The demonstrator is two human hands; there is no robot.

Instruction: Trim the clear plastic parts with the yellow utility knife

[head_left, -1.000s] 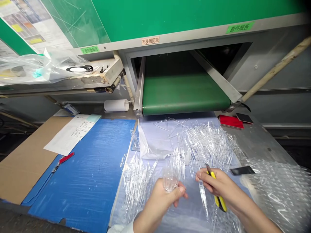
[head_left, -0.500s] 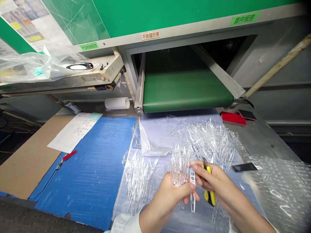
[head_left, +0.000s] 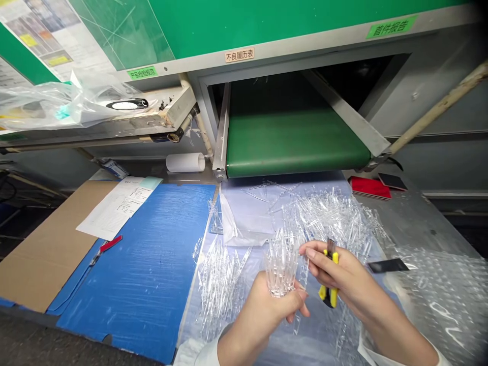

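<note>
My left hand [head_left: 263,305] is closed around a bundle of slim clear plastic pieces [head_left: 281,264], their pointed tips up. One separate clear strip [head_left: 304,277] slants down beside the bundle, past my left fingertips. Its upper end is between the thumb and finger of my right hand [head_left: 335,269]. That same hand also keeps a yellow-and-black utility knife [head_left: 333,297] tucked in its fingers. Left of my hands lies a pile of clear pieces [head_left: 221,284]. A larger heap of clear pieces [head_left: 331,213] spreads beyond my right hand.
A green conveyor belt [head_left: 297,137] ends above the table's far side. Blue sheets [head_left: 152,254], cardboard [head_left: 49,244], a paper form [head_left: 118,208] and a red-handled tool [head_left: 110,244] lie left. Bubble wrap [head_left: 446,295], a black strip [head_left: 389,266] and a red pad [head_left: 369,187] are right.
My right hand has risen slightly and turned, tilting the utility knife. The separate strip has turned edge-on and leans more. My left hand keeps its bundle in nearly the same place.
</note>
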